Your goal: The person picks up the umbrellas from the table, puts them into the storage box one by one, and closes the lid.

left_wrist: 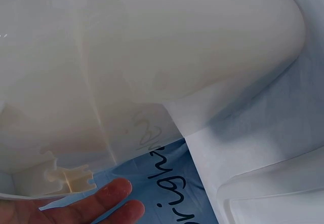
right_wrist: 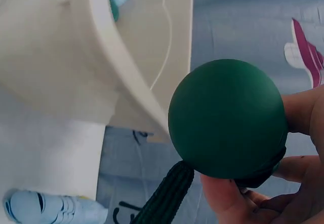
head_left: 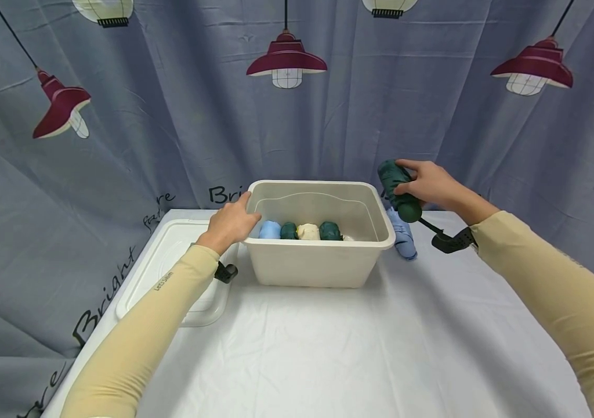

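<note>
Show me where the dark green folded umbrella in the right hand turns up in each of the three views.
Head view: the dark green umbrella is right of centre, held by the right hand just beyond the bin's right end.
Left wrist view: not in it.
Right wrist view: its round green end fills the centre right, gripped from the right.
Shared landmark: the cream plastic bin, at upper left in both wrist views.

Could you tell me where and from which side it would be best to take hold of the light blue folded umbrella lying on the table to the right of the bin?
The blue umbrella lies flat beside the bin's right wall. I would grip its middle from above and the right, since the wall blocks the left. The right hand, nearest to it, already holds a green umbrella.
</note>
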Demonstrator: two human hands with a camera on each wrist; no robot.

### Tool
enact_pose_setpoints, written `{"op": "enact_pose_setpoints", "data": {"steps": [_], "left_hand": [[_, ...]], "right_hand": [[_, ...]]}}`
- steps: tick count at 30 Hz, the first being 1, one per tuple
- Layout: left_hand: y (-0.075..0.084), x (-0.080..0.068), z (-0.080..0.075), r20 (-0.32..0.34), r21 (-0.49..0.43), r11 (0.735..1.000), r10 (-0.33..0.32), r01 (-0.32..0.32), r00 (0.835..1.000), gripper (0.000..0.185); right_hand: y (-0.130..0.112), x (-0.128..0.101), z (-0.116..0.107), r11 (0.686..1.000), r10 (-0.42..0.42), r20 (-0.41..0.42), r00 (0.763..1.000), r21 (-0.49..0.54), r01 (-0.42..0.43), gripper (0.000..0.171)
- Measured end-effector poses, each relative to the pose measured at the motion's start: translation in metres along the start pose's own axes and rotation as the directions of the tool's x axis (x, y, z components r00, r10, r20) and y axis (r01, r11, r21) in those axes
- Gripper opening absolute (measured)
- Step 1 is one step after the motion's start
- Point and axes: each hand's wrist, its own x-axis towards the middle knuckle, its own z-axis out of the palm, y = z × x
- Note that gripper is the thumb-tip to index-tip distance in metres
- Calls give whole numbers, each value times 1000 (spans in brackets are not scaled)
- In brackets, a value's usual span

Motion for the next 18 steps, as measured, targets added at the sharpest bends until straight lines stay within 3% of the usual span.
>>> {"op": "enact_pose_setpoints", "data": {"steps": [10,18], "left_hand": [[0,1,-2,-2,7,1000,6,-6,1000,73],[1,1,-1,-6,8,1000,-1,1,1000,74]], "right_hand": [[-25,5,4,999,-32,41,999,-17,33,81],[-42,16,15,998,-37,141,989,-39,43,79]]}}
